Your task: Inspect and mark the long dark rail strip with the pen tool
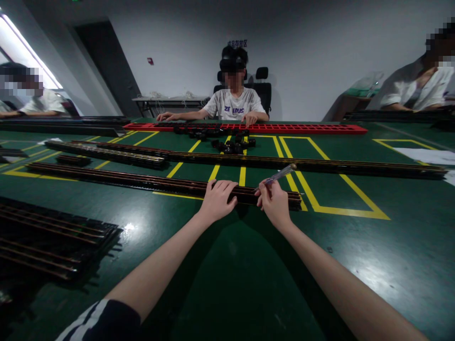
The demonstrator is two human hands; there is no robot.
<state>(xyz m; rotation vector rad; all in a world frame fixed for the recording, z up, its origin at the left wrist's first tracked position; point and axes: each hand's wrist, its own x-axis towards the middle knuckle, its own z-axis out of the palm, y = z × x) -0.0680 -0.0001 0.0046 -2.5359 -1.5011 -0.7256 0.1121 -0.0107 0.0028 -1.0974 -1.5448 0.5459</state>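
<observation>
A long black track-like strip [142, 181] with copper-coloured lines along it lies on the green table in front of me. My left hand [217, 201] rests over this strip, fingers across its top and thumb at the near side, gripping it. Close to the strip's right end is my right hand [274, 202], closed round a slim pen-like tool [279, 175] with a clear barrel. The tool slants, its brownish end up to the right and its lower end down at the strip. Fingers hide that lower tip, so I cannot tell whether it touches.
Behind lie more black strips [320, 166] and a heap of small black parts [232, 144]. A red slotted rail [302, 128] sits before a seated person [232, 102]. Stacked strips [53, 232] occupy the near left. Yellow tape lines [348, 210] mark the table.
</observation>
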